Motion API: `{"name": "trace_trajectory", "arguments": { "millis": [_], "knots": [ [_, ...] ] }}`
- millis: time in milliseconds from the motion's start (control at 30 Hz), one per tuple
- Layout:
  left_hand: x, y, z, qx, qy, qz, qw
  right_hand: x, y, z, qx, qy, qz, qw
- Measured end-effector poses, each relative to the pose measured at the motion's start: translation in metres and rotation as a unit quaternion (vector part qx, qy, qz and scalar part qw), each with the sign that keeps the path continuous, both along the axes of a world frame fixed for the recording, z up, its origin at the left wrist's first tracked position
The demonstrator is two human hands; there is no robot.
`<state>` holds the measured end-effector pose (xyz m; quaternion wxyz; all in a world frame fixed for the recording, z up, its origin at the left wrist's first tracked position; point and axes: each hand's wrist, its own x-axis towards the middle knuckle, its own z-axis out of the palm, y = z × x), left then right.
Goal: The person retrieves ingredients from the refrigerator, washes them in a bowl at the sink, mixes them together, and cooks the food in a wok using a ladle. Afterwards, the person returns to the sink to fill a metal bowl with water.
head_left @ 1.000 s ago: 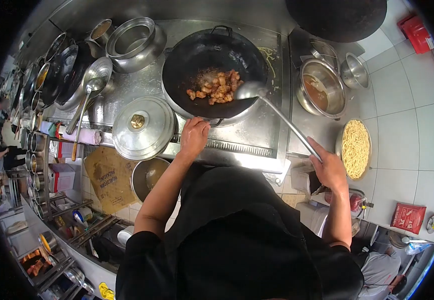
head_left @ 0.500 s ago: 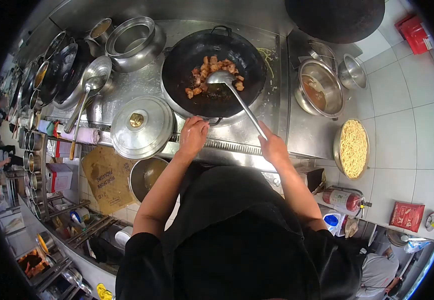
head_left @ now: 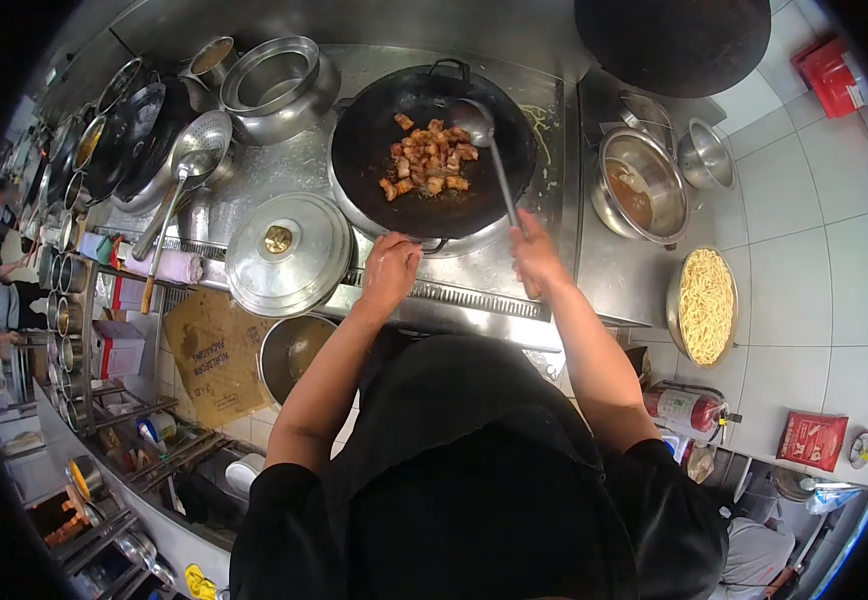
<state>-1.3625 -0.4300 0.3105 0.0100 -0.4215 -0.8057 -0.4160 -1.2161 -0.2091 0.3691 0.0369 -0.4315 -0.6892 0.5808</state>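
Observation:
Browned meat chunks (head_left: pixel 429 158) lie in the middle of a black wok (head_left: pixel 364 130) on the metal stove. My right hand (head_left: pixel 537 252) is closed round the handle of a long metal ladle (head_left: pixel 502 175). The ladle's bowl is inside the wok, just beyond the meat on the right. At the wok's near edge, my left hand (head_left: pixel 391 268) rests beside the loop handle (head_left: pixel 436 246), its fingers bent together; what they grip, if anything, is hidden. A round metal lid (head_left: pixel 284 270) with a brass knob lies left of my left hand.
Metal pots (head_left: pixel 272 80) and a strainer (head_left: pixel 204 137) are at the left. To the right stand a bowl of brownish liquid (head_left: pixel 669 180) and a bowl of noodles (head_left: pixel 706 305). A fire extinguisher (head_left: pixel 689 408) is at the lower right, near another person in grey (head_left: pixel 757 550).
The ladle swept left over the meat, then moved away to the wok's far right side. My right hand came inward from the right. The meat has shifted; my left hand stayed at the near edge.

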Motion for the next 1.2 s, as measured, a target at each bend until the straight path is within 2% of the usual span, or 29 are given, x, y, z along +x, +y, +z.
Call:
{"name": "trace_trajectory", "arguments": {
  "millis": [33,200,267,300,367,400,467,600,700,733,800,867,933,967,1033,1200],
  "knots": [
    [0.000,0.000,0.000,0.000,0.001,-0.001,1.000,-0.005,-0.006,-0.003,-0.027,0.014,0.011,0.999],
    [0.001,0.000,-0.001,0.000,-0.005,0.005,1.000,-0.005,-0.026,0.011,-0.010,-0.013,0.056,0.998],
    [0.000,0.000,0.000,-0.001,-0.002,0.005,1.000,0.011,-0.019,0.008,0.083,-0.041,0.125,0.988],
    [0.001,0.000,0.000,-0.002,0.000,0.004,1.000,0.020,-0.018,0.010,0.082,-0.042,0.123,0.988],
    [0.001,0.001,-0.001,0.002,0.001,0.004,1.000,0.037,-0.017,0.018,0.197,-0.016,0.168,0.966],
    [0.001,0.000,0.000,0.003,0.002,0.005,1.000,0.044,-0.020,0.022,0.197,-0.016,0.167,0.966],
    [0.000,0.000,0.000,0.009,0.005,0.002,1.000,0.056,-0.027,0.031,0.288,-0.004,0.196,0.937],
    [0.001,0.000,-0.005,0.020,0.010,0.003,1.000,0.069,-0.047,0.054,0.258,0.028,0.190,0.947],
    [0.001,-0.001,-0.008,0.037,0.022,0.002,0.999,0.066,-0.059,0.076,0.086,-0.041,0.212,0.973],
    [0.002,-0.002,-0.009,0.036,0.023,0.001,0.999,0.067,-0.060,0.068,0.085,-0.039,0.211,0.973],
    [0.001,-0.002,-0.010,0.056,0.031,-0.002,0.998,0.067,-0.064,0.053,0.088,-0.015,0.246,0.965],
    [0.001,-0.003,-0.010,0.055,0.032,-0.002,0.998,0.070,-0.063,0.039,0.096,-0.039,0.255,0.961],
    [0.003,-0.004,-0.010,0.054,0.030,-0.002,0.998,0.073,-0.059,0.013,0.273,-0.006,0.272,0.922],
    [0.003,-0.004,-0.010,0.052,0.025,0.003,0.998,0.071,-0.060,0.013,0.273,-0.006,0.273,0.923],
    [0.002,-0.002,-0.009,0.052,0.023,0.010,0.998,0.062,-0.057,0.015,0.272,-0.087,0.261,0.922],
    [0.001,-0.004,-0.008,0.036,-0.007,0.005,0.999,0.052,-0.053,0.014,0.299,-0.169,0.241,0.908]
  ]
}}
